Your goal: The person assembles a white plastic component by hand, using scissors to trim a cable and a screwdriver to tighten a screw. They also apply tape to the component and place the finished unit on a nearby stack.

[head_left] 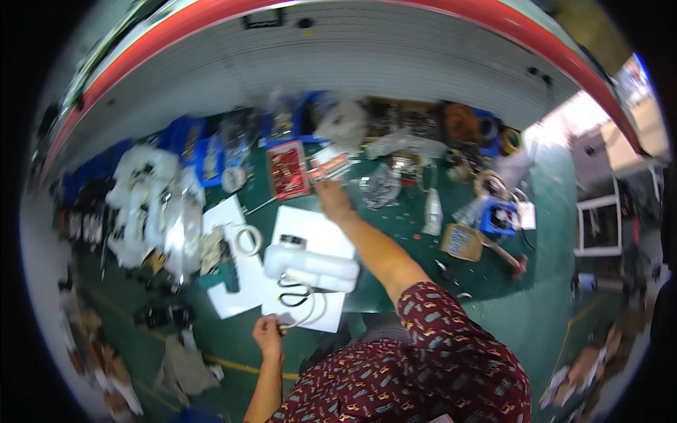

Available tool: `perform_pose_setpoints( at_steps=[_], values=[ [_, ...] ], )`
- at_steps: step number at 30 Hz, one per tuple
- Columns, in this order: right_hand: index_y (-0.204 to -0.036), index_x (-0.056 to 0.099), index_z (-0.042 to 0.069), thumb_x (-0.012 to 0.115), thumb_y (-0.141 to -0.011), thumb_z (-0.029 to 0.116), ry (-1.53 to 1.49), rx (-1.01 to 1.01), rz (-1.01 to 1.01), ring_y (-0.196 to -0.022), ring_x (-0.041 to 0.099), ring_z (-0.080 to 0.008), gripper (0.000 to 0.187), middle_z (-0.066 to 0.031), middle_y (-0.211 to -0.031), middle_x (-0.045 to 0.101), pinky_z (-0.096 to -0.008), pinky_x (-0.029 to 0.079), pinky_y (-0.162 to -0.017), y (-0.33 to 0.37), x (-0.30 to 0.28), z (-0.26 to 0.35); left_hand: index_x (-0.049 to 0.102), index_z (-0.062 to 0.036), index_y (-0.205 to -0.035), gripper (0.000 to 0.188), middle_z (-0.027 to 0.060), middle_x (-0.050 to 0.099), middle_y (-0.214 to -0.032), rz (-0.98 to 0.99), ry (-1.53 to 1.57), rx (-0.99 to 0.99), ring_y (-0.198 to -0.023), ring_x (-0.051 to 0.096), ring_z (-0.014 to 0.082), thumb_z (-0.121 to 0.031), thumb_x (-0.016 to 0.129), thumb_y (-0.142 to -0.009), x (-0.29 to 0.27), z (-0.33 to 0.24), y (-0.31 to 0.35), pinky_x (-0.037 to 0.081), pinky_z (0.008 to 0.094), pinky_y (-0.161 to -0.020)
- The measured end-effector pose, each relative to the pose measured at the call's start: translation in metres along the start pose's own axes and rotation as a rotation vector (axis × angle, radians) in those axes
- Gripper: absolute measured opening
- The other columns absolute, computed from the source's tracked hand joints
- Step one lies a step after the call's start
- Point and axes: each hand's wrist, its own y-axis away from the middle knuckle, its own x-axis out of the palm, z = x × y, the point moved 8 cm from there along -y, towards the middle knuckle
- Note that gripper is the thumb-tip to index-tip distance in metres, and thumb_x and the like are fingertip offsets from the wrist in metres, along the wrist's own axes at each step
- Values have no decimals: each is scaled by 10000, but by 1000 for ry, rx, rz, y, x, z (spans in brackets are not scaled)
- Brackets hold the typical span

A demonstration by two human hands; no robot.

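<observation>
A translucent white plastic tank (pixel 314 266) with a black cap (pixel 292 241) lies on white sheets in front of me. Dark looped tubing (pixel 293 295) and a pale hose (pixel 314 319) are at its near side. My left hand (pixel 269 335) is closed on the free end of that hose, off the table's near edge. Stretched out beyond the tank, my right hand (pixel 333 199) is at an orange and white packet (pixel 328 168). Its fingers are blurred, so I cannot see whether they grip it. Just left of the packet stands a red box (pixel 288 170) of small red parts.
Left of the tank are a tape roll (pixel 247 241) and a green power tool (pixel 229 273). More white tanks (pixel 144 204) are piled further left. Blue bins (pixel 209 161) line the back. To the right are a bottle (pixel 433 211), a cardboard box (pixel 462 242) and a hammer (pixel 509 259).
</observation>
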Motion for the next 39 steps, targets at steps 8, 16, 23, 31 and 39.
perform_pose_setpoints(
  at_steps=[8,16,23,31,39],
  values=[
    [-1406,558,39,731,-919,92,-1094,114,-150,-1146,645,-228,520,-155,-1291,670,-350,564,-883,138,-132,90,549,-57,-1446,445,121,633,-1261,312,-124,591,-1046,644,183,-299,585,-1074,98,-180,19,576,305,-817],
    [-1118,701,-28,810,-864,128,-909,200,-418,-944,712,-243,318,-148,-1069,714,-369,578,-810,206,-202,35,593,-89,-1319,405,64,636,-1152,830,125,86,-986,660,171,-380,657,-1045,208,-148,62,641,379,-806],
    [-1235,643,51,834,-814,288,-35,747,-342,-1252,546,-358,519,-169,-1289,614,-461,511,-1017,171,-181,-195,633,-61,-1265,259,72,650,-1115,800,-56,-20,-968,654,174,-239,582,-1083,200,-98,85,644,383,-794],
    [-993,735,52,718,-890,139,-38,819,-233,-964,691,-419,136,-227,-1146,687,-481,566,-892,163,-161,-254,640,-24,-1272,282,63,633,-1080,758,-62,-72,-935,637,139,-211,622,-1062,208,-83,102,649,358,-791],
    [-948,680,39,701,-927,108,-626,390,-790,-814,639,-231,75,-104,-924,659,-364,527,-763,220,-251,-200,640,-62,-1284,279,61,656,-1139,847,-81,-22,-979,640,149,-237,609,-1069,240,-91,110,623,362,-809]
  ],
)
